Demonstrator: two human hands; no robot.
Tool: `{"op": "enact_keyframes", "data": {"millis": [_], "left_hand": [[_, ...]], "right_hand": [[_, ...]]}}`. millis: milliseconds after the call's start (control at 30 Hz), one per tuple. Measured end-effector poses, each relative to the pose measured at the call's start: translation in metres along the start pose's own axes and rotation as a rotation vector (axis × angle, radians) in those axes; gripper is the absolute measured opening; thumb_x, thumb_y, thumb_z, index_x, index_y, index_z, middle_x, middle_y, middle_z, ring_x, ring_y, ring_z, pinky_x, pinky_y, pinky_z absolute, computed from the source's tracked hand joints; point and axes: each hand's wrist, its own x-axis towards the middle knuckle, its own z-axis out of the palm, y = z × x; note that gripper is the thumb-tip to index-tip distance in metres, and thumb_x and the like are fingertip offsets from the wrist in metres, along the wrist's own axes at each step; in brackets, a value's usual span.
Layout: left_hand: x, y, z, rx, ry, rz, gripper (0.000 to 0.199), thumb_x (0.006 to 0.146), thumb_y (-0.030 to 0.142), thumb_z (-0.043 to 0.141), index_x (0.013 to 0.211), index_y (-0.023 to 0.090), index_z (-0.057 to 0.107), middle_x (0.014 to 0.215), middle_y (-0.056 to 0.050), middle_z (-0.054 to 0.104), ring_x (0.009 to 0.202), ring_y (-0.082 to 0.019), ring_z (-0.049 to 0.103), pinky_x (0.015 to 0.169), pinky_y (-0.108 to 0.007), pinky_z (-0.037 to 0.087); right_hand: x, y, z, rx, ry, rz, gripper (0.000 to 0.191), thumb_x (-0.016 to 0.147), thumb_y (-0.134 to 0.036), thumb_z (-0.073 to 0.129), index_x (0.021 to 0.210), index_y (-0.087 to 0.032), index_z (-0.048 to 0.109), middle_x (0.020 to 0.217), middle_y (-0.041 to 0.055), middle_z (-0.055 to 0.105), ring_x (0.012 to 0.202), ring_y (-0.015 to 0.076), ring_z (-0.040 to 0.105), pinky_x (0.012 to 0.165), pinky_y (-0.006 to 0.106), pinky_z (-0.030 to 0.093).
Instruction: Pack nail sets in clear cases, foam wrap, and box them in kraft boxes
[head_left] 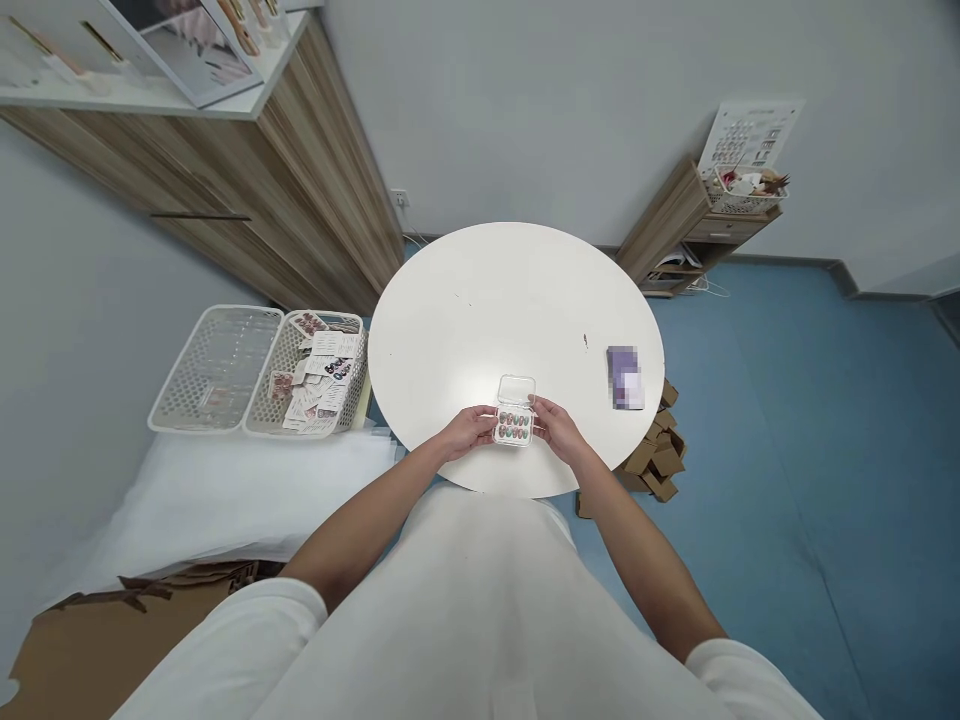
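Between my two hands is a small clear plastic case (514, 438) with its see-through lid (517, 388) raised on the far side. Two rows of press-on nails (514, 427) in green and pink tones lie inside it. My left hand (468, 432) grips the case's left side with fingers and thumb. On the right side, my right hand (556, 428) holds the case, a finger or thumb near the lid's hinge corner. The case is over the near part of the round white table (480, 300); whether it rests on the top I cannot tell.
A blurred purple item (622, 376) lies at the table's right. Left of the table are a white basket (343, 425) full of nail cards and another basket (196, 370) with clear pieces. Cardboard boxes (660, 450) sit on the floor; a wooden cabinet (300, 180) stands behind left.
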Motion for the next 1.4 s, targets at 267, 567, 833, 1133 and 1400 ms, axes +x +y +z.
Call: {"op": "enact_keyframes", "data": {"millis": [267,567,833,1133,1400], "left_hand": [[-0.002,0.001,0.008,-0.022,-0.063,-0.009,0.033,0.068,0.027,0.071,0.096,0.014,0.059,0.091,-0.01,0.066,0.078,-0.014,0.063,0.076,-0.029,0.049],[-0.007,-0.001,0.013,-0.105,-0.044,-0.01,0.029,0.071,0.023,0.068,0.098,0.014,0.059,0.092,-0.01,0.065,0.081,-0.013,0.063,0.075,-0.027,0.049],[-0.002,-0.004,0.019,-0.167,-0.013,0.019,0.025,0.074,0.018,0.065,0.099,0.015,0.06,0.084,-0.005,0.064,0.071,-0.008,0.06,0.071,-0.023,0.049],[0.001,-0.003,0.021,-0.145,0.008,0.031,0.023,0.076,0.021,0.063,0.097,0.015,0.059,0.088,-0.007,0.063,0.075,-0.009,0.06,0.074,-0.024,0.049],[0.006,-0.001,0.02,-0.106,0.021,0.085,0.028,0.078,0.026,0.061,0.104,0.016,0.057,0.093,-0.008,0.064,0.079,-0.011,0.061,0.078,-0.028,0.048]], "right_hand": [[0.004,-0.01,0.001,-0.046,0.086,-0.09,0.04,0.07,-0.043,0.06,0.107,-0.028,0.056,0.108,0.0038,0.063,0.079,0.0148,0.061,0.067,0.03,0.05],[-0.006,-0.011,-0.001,-0.007,0.018,-0.113,0.034,0.069,-0.043,0.062,0.099,-0.027,0.058,0.117,0.0037,0.057,0.088,0.0163,0.059,0.071,0.031,0.049],[-0.008,-0.01,-0.002,0.056,-0.021,-0.126,0.036,0.069,-0.049,0.06,0.095,-0.024,0.061,0.106,0.0048,0.061,0.089,0.0183,0.059,0.073,0.032,0.049],[-0.013,-0.002,0.0,0.001,0.029,-0.109,0.049,0.072,-0.049,0.057,0.116,-0.028,0.05,0.113,0.0043,0.057,0.094,0.0178,0.058,0.073,0.03,0.051],[-0.016,0.003,-0.006,-0.127,0.139,-0.066,0.045,0.069,-0.042,0.063,0.11,-0.025,0.052,0.088,0.0015,0.062,0.071,0.0127,0.06,0.069,0.03,0.052]]}}
